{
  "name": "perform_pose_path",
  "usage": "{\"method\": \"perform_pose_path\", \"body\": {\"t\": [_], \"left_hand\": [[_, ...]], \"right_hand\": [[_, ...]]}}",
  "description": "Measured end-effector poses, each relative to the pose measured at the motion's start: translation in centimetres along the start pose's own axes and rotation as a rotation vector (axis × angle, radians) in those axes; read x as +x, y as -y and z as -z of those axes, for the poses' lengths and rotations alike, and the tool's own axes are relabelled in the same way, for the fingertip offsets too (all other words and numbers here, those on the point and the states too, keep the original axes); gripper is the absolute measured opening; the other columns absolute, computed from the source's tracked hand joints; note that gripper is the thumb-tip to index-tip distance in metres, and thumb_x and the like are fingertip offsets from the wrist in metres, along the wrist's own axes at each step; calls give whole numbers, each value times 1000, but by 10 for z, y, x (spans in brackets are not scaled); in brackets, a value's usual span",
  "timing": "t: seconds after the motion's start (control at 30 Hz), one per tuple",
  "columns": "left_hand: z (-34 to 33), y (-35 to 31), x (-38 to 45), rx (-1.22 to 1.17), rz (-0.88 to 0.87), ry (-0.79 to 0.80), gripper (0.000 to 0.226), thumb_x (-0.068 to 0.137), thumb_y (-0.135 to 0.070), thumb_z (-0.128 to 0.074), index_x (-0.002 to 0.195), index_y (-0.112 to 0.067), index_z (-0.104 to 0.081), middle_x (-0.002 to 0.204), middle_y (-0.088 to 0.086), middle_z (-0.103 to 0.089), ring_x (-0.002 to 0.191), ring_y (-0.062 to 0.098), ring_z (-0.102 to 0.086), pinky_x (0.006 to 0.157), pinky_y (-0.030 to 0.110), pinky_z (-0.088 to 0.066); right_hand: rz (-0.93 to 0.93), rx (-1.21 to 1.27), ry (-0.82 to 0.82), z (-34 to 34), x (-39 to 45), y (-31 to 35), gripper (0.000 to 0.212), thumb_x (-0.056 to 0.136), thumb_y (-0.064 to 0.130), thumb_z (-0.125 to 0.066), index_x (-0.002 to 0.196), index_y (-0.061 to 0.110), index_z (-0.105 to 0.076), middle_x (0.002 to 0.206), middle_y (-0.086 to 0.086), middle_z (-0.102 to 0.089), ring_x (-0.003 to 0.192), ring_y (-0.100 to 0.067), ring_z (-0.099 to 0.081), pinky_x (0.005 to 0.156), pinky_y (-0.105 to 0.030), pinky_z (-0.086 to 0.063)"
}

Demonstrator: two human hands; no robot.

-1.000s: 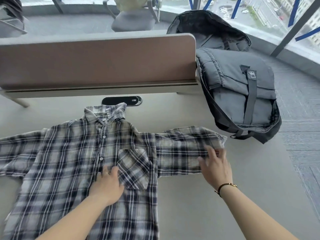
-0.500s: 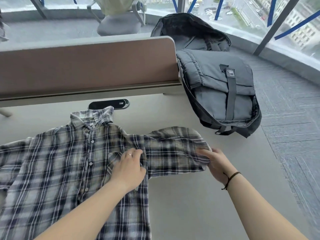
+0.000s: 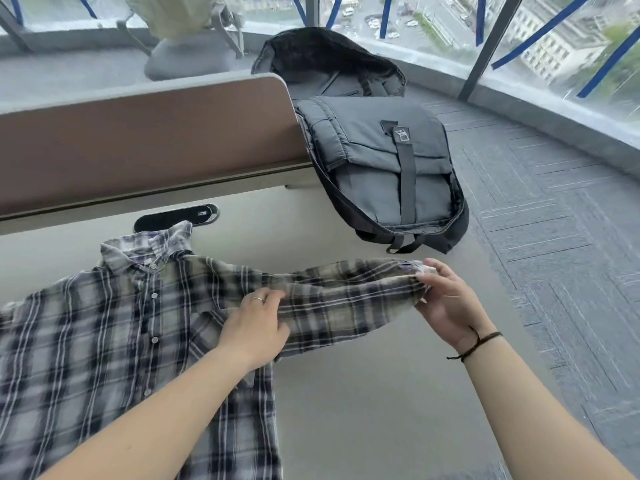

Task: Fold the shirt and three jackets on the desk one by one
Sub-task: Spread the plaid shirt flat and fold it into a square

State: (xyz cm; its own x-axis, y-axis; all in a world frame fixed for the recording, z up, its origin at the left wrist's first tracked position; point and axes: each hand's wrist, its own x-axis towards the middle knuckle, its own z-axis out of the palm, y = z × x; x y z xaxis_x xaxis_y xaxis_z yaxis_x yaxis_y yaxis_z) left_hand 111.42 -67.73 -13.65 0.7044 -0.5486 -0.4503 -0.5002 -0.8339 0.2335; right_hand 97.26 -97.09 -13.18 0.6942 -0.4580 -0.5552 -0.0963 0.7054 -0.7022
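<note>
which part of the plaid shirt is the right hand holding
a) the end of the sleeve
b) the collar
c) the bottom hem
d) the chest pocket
a: the right hand pinches the cuff end of the shirt sleeve, lifted off the desk, while the left hand holds the sleeve near the shoulder.

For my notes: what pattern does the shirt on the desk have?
The shirt is plaid, dark navy and grey-white checks, seen best in the head view.
</note>
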Motion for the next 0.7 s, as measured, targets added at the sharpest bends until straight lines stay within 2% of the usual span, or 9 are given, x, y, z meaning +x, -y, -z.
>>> {"method": "perform_pose_path", "body": {"t": [0.07, 0.13, 0.23, 0.3, 0.37, 0.47, 0.53, 0.63, 0.7], "left_hand": [[-3, 3, -1, 16, -4, 3, 58, 98, -36, -49, 152, -24, -33, 160, 3, -31, 144, 25, -32, 109, 44, -43], [-7, 9, -2, 37, 7, 30, 59, 98, -37, -48, 153, -24, -32, 161, 2, -30, 144, 25, -33, 106, 43, -46], [-13, 20, -4, 97, 58, 145, 64, 99, -41, -47, 157, -26, -24, 167, 3, -18, 151, 26, -22, 113, 45, -40], [-18, 31, -7, 152, 71, 235, 67, 100, -43, -47, 159, -30, -19, 168, 2, -14, 153, 25, -19, 114, 46, -38], [-22, 43, -11, 197, 65, 289, 67, 100, -43, -46, 159, -34, -16, 169, 0, -10, 154, 24, -15, 116, 47, -37], [-27, 54, -14, 235, 50, 274, 62, 101, -43, -46, 158, -35, -21, 169, -3, -8, 155, 22, -12, 116, 46, -37], [-28, 56, -16, 244, 48, 239, 57, 101, -47, -45, 154, -33, -29, 169, -5, -10, 154, 19, -14, 115, 44, -38], [-29, 57, -18, 262, 69, 213, 55, 100, -51, -44, 151, -32, -34, 169, -10, -9, 153, 17, -18, 112, 43, -41], [-29, 58, -20, 284, 97, 213, 57, 100, -54, -43, 152, -32, -32, 169, -12, -7, 149, 20, -29, 106, 44, -45]], "right_hand": [[52, -349, -192, 9, 4, -9, 25, 86, -5, -68, 95, 16, -60, 101, -10, -67, 78, -21, -64, 67, -34, -52], [115, -858, -388, 21, 11, -24, 21, 86, 8, -74, 100, 17, -61, 105, -10, -67, 84, -25, -63, 66, -32, -50], [53, -1229, -461, 38, 15, -43, 22, 90, 23, -67, 110, 19, -58, 109, -11, -66, 94, -31, -57, 70, -32, -44], [-60, -1256, -442, 44, 16, -53, 34, 92, 36, -65, 117, 19, -51, 107, -9, -61, 99, -34, -59, 78, -36, -50], [-115, -1243, -426, 45, 15, -59, 42, 91, 44, -67, 116, 19, -46, 102, -5, -56, 94, -31, -56, 77, -35, -48], [-83, -1218, -462, 47, 20, -61, 31, 88, 37, -72, 89, 8, -59, 82, -9, -61, 84, -32, -58, 66, -35, -40], [-26, -1114, -492, 47, 25, -56, 29, 87, 28, -72, 74, 5, -62, 71, -13, -61, 76, -34, -60, 65, -39, -45], [81, -944, -558, 42, 30, -48, 18, 88, 17, -71, 83, 2, -62, 83, -14, -62, 83, -34, -61, 78, -47, -52], [109, -956, -565, 35, 31, -45, 13, 91, 16, -67, 93, 6, -58, 95, -13, -61, 89, -33, -58, 80, -44, -50]]}}
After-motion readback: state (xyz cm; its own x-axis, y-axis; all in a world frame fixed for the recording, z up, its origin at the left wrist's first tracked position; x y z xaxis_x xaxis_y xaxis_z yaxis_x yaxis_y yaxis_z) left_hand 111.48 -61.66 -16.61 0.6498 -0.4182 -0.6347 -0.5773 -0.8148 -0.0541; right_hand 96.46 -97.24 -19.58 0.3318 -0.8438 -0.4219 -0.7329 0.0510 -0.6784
